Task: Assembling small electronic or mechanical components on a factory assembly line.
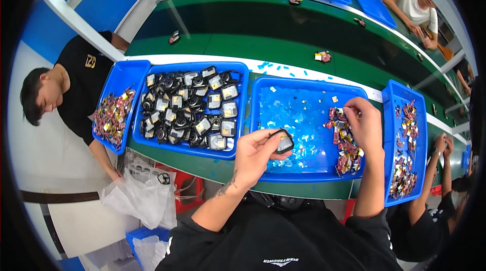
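Over the blue rectangular plastic tray (304,176), the left hand (254,152) pinches a black-rimmed, grey, squarish housing (285,142) at 8 o'clock, while the right hand (366,123) is curled at 3 o'clock, contents indeterminable.

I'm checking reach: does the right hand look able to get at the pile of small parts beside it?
Probably yes: the right hand is close by the pile of small parts in the blue tray, and nothing visible blocks the way.

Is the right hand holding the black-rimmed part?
No, the left hand pinches the black-rimmed part by its edge.
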A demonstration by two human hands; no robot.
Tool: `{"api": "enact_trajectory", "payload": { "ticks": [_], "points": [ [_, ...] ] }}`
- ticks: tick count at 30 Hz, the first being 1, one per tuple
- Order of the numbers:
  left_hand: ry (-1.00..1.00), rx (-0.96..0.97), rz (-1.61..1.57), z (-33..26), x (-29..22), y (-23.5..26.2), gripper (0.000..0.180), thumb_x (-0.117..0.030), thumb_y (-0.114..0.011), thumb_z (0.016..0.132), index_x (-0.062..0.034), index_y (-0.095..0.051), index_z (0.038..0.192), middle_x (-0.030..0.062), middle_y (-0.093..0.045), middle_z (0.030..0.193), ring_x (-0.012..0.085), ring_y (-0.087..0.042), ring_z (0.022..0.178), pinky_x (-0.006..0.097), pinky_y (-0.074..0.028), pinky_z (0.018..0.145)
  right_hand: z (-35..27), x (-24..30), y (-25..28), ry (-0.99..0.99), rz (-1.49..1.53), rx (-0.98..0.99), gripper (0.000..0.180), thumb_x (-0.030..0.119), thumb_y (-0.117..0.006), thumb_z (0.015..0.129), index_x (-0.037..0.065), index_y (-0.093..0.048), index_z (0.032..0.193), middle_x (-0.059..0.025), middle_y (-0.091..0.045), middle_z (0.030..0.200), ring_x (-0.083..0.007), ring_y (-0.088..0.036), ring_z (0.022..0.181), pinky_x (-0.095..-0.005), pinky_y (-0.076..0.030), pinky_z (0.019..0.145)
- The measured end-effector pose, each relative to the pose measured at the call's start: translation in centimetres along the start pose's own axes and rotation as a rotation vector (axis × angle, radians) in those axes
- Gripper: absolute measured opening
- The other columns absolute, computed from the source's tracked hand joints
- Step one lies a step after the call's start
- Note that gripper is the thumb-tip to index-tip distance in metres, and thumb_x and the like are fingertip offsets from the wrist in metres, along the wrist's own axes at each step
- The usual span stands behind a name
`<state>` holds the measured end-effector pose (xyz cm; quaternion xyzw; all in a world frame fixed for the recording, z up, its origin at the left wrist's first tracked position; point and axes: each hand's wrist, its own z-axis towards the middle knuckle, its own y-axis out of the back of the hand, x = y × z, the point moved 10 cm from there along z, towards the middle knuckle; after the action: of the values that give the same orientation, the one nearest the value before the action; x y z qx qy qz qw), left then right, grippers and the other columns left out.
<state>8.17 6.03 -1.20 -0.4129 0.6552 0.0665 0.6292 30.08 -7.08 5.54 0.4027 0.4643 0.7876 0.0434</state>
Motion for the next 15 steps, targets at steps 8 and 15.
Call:
{"api": "enact_trajectory", "payload": {
  "ticks": [8, 15],
  "points": [
    [-0.143, 0.256, 0.34, 0.4, -1.6, -3.6, 0.022, -0.007, -0.052, 0.098, -0.003, -0.062, 0.117, 0.006, -0.053, 0.115, 0.0065, -0.057, 0.075, 0.02, -0.048, 0.06, -4.2, 4.9, -5.1, -0.24, 1.057, 0.182, 0.012, -0.007, -0.068, 0.083, -0.001, -0.06, 0.09, -0.0039, -0.063, 0.086, -0.0089, -0.061, 0.077, -0.0221, -0.05, 0.068],
    [-0.295, 0.171, 0.537, 0.1, -2.0, -4.3, 0.016, -0.009, -0.074, 0.083, -0.0019, -0.069, 0.097, 0.0075, -0.057, 0.107, 0.0162, -0.062, 0.095, 0.025, -0.056, 0.068, -5.1, 5.4, -5.8, -0.159, 0.968, 0.148, 0.005, -0.004, -0.064, 0.086, -0.002, -0.059, 0.086, -0.0063, -0.059, 0.086, -0.0103, -0.058, 0.072, -0.0214, -0.047, 0.064]
  ]
}}
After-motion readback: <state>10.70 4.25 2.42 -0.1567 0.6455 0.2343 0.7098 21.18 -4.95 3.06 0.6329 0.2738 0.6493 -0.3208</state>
